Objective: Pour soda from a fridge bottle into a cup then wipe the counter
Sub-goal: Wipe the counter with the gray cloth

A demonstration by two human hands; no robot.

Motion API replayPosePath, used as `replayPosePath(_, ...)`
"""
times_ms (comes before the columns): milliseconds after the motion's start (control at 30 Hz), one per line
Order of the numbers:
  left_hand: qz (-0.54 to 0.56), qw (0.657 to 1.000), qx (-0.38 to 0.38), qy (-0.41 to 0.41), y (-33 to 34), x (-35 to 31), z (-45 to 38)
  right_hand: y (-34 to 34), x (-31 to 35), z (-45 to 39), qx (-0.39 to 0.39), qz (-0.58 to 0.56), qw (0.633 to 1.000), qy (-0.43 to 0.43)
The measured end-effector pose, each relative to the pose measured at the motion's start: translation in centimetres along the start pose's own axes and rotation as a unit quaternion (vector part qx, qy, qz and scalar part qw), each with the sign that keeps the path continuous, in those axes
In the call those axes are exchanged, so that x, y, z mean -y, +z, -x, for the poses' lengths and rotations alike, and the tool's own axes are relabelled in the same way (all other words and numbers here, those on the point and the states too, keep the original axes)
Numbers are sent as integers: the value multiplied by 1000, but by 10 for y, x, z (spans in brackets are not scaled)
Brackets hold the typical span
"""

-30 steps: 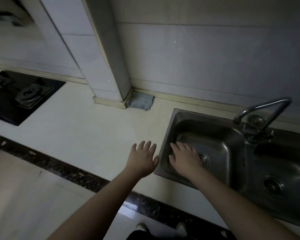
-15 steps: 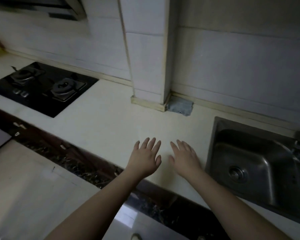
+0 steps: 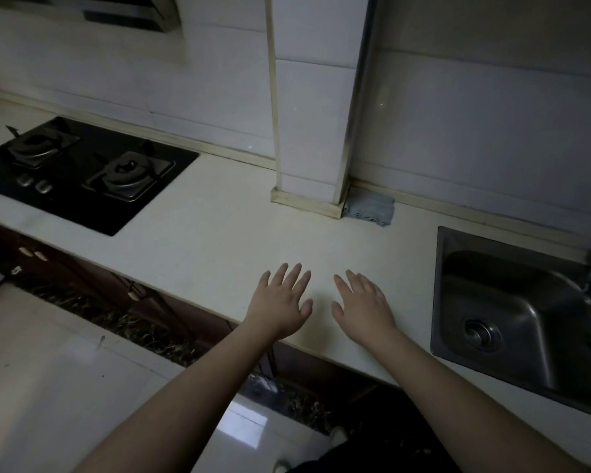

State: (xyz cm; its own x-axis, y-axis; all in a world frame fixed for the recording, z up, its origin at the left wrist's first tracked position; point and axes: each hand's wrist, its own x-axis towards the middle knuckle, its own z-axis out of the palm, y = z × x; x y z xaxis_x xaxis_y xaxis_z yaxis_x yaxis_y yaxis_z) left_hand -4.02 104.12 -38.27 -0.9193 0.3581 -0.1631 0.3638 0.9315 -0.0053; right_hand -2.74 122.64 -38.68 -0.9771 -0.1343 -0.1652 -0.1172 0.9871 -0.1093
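With left hand [image 3: 280, 302] and right hand [image 3: 364, 307] both flat, fingers spread, holding nothing mid-frame — no bottle or cup shows — wiping could come first; cloth [image 3: 371, 209] lies center-right.

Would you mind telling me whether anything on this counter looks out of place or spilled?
No spill shows on the counter. The one oddity is a grey cloth tucked against the tiled pillar at the wall. Both hands hover open, holding nothing.
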Motion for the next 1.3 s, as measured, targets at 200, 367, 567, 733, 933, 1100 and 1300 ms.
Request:
replayPosePath(200,4,999,10,39,2,-8,-38,6,-23,-18,0,-6,1000,23)
replayPosePath(367,4,997,10,70,-4,-20,-92,3,-58,-58,0,-49,997,58)
replayPosePath(567,-6,995,1,95,-16,-37,-175,-8,-112,-121,-18,-75,993,89)
replayPosePath(733,2,996,-11,92,-11,-57,-249,-9,-148,-173,-20,-82,993,88)
replayPosePath(933,30,995,17,96,15,-65,-316,6,-172,-230,12,-75,995,68)
replayPosePath(1100,76,993,24,85,35,-66,-361,26,-190,-275,11,-59,996,59)
replayPosePath(1300,91,994,52,11,53,-73,-406,39,-203,-332,-2,-57,996,61)
